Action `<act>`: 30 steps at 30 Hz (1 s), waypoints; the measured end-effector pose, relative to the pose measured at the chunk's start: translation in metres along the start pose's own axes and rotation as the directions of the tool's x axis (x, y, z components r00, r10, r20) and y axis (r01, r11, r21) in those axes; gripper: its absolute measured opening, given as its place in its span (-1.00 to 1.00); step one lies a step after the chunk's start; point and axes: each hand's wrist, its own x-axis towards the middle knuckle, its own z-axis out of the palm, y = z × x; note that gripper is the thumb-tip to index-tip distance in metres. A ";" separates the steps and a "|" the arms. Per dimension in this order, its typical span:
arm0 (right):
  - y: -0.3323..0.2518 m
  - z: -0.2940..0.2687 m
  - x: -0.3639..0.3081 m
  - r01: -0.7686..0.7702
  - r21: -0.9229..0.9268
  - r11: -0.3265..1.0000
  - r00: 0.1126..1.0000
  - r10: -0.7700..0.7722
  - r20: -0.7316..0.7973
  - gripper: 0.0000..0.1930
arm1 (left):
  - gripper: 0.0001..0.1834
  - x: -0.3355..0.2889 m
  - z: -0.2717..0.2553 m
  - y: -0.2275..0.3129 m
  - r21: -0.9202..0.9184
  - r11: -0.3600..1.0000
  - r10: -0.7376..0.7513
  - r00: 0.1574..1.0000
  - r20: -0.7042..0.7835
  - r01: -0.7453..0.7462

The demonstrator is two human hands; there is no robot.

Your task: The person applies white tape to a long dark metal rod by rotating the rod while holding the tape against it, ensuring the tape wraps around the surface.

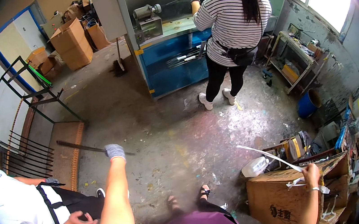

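Note:
My left hand, in a grey knitted glove, is closed around a long dark bar. The bar points out to the left above the floor, and a short end shows past the glove on the right. My right hand is bare and pinches a long white strip. The strip curves up and left, with its free end in the air. Below that hand stands a worn cardboard box, with more white strip lying at its top edge. What exactly lies inside the box is hard to make out.
At a blue workbench with a motor, a person in stripes holds a rod. Close on my left is a person in white. A black rack, clear jug, blue bin and shelf stand around.

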 end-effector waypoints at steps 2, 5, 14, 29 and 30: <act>0.019 -0.023 -0.012 -0.071 -0.070 0.995 0.996 0.067 -0.058 -0.77 | -0.81 0.012 0.021 -0.018 0.149 0.989 -0.019 0.999 -0.041 0.024; 0.039 -0.051 -0.030 -0.152 -0.148 0.977 0.983 0.135 -0.122 -0.76 | -0.79 0.020 0.025 -0.041 0.161 0.987 -0.021 0.994 0.109 0.003; 0.104 -0.043 -0.037 -0.308 -0.263 0.914 0.946 0.265 -0.188 -0.71 | -0.74 0.020 0.026 -0.065 0.270 0.963 -0.032 0.988 0.149 -0.010; 0.107 -0.049 -0.028 -0.376 -0.155 0.914 0.919 0.346 -0.186 -0.58 | -0.60 -0.017 -0.047 -0.036 0.016 1.000 0.009 0.999 -0.053 -0.008; 0.103 -0.053 -0.030 -0.384 -0.159 0.909 0.916 0.354 -0.192 -0.56 | -0.66 -0.036 -0.063 -0.017 -0.079 0.991 0.101 0.992 -0.080 -0.107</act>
